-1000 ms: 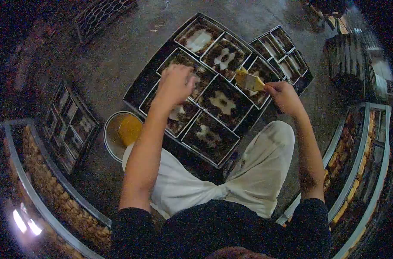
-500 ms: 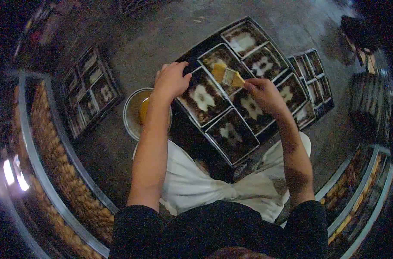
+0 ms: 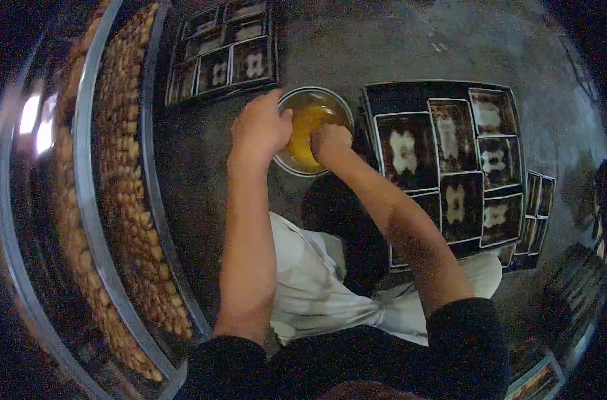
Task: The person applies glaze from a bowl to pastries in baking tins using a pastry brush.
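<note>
A round metal bowl (image 3: 343, 110) with yellow liquid (image 3: 307, 127) in it stands on the floor. My right hand (image 3: 333, 145) is inside the bowl, its fingers closed and pointing down at the liquid; the brush cannot be made out beneath it. At the bowl's left rim is my left hand (image 3: 260, 127), thumb and fingers apart, holding nothing. Right of the bowl lies a framed set of dark rectangular tins (image 3: 405, 150) with pale patches on their bottoms.
Another set of tins (image 3: 223, 53) lies at the upper left. Long racks filled with brown rounded pieces (image 3: 127, 133) run down the left side. More tins (image 3: 537, 203) are at the far right, and a metal-edged rack (image 3: 540, 380) is at the lower right.
The view has turned left. My right hand has moved from the tins, where it held a yellow brush, into the bowl. My left hand has shifted from above the tins' edge to the bowl's rim.
</note>
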A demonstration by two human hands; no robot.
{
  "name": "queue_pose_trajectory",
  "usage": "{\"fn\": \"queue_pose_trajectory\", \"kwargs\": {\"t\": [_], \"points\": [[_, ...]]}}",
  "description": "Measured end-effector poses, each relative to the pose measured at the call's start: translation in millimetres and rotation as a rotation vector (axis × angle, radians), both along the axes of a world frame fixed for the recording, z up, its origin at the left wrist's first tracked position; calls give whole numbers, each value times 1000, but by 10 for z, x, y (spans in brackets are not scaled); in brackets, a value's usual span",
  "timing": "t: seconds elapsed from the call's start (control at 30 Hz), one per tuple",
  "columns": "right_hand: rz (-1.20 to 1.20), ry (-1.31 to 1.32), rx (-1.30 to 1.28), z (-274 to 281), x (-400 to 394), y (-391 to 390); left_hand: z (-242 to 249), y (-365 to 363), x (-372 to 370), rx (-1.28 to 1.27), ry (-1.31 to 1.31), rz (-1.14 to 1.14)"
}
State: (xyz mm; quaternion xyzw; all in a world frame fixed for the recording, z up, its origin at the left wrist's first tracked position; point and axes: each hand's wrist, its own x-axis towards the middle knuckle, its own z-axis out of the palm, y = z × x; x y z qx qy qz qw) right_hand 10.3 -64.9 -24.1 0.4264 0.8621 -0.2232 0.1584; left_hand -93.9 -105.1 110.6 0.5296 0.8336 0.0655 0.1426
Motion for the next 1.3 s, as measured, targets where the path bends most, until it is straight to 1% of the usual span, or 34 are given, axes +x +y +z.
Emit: {"fn": "queue_pose_trajectory", "kwargs": {"t": [0.07, 0.1, 0.17, 0.2, 0.27, 0.33, 0.43, 0.47, 0.57, 0.6, 0.7, 0.73, 0.77, 0.83, 0.87, 0.9, 0.97, 1.03, 1.1, 1.17, 1.23, 1.27, 1.3], "points": [[65, -48, -25, -463, -220, -13, 51, -110, -25, -56, -8, 67], [94, -72, -32, -494, -286, -9, 61, -145, -27, -44, -15, 85], [36, -92, -35, -600, -262, -21, 43, -200, -14, -27, -30, 116], [7, -100, -41, -593, -238, -41, 62, -201, 7, -37, -28, 120], [69, -98, -62, -582, -163, -29, 101, -163, 71, -61, -39, 123], [66, -87, -80, -406, -34, 61, 48, -116, 74, -32, -57, 112], [-163, 186, -99, -164, 333, 74, 27, 30, 147, -11, -46, 99], [-240, 263, -47, -55, 423, 58, 22, 102, 184, -9, -38, 93], [-400, 370, -104, -252, 688, 31, -31, 323, 247, 30, -21, 108], [-389, 477, -77, -301, 808, -9, -174, 422, 195, 80, 2, 65], [-562, 735, -207, -37, 1129, -109, -29, 641, 432, 75, -57, 57], [-593, 844, -304, -115, 1216, -107, -105, 732, 453, 131, -39, 15], [-708, 873, -387, -120, 1362, -113, -129, 816, 522, 160, -66, -4], [-944, 934, -556, 351, 1666, -135, -118, 968, 732, 211, -126, -46], [-1007, 1007, -599, 390, 1858, -120, -178, 1058, 827, 283, -156, -136], [-1096, 1142, -569, 376, 2016, -116, -281, 1155, 918, 356, -190, -226], [-1218, 1162, -512, 579, 2449, -77, -400, 1296, 1168, 463, -234, -399], [-1277, 1135, -413, 627, 2894, -20, -473, 1362, 1556, 527, -249, -564], [-1239, 924, -169, 676, 3368, 62, -650, 1451, 1897, 494, -282, -704], [-1272, 700, -38, 714, 3881, 161, -745, 1433, 2268, 482, -291, -837], [-1156, 444, 85, 957, 4161, 291, -716, 1399, 2613, 394, -255, -942], [-1126, 311, 174, 1021, 4218, 361, -802, 1371, 2755, 410, -233, -977], [-1079, 213, 177, 1014, 4260, 451, -856, 1339, 2877, 399, -202, -1008]]}}
